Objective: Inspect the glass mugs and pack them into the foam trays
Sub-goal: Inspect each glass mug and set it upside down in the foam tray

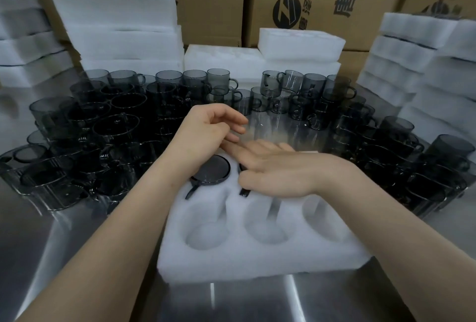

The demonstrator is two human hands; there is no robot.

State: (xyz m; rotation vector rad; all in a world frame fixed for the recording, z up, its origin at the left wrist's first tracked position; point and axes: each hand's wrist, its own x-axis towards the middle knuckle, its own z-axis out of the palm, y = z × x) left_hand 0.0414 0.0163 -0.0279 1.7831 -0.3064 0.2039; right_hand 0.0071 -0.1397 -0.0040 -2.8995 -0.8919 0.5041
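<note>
Smoky grey glass mug (211, 168), far-left in the white six-pocket foam tray (257, 262), is likely slick and brittle: grip its wall. Left hand (206, 128) loosely curled, empty; right hand (278, 167) flat, fingers straight.

Right hand (273, 167) hides most of the second mug (243, 192); glass (273, 124) above it motion-blurred

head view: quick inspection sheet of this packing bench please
surface: steel table, reflective
job's things: foam tray, front three pockets empty; one mug seated far left, second mug partly under the right hand; loose mugs crowd both sides
clutter: nothing seen
grips: left hand loosely curled, holding nothing; right hand flat over the tray's far row
cables: nothing seen
surroundings: foam stacks, cardboard boxes behind
</note>
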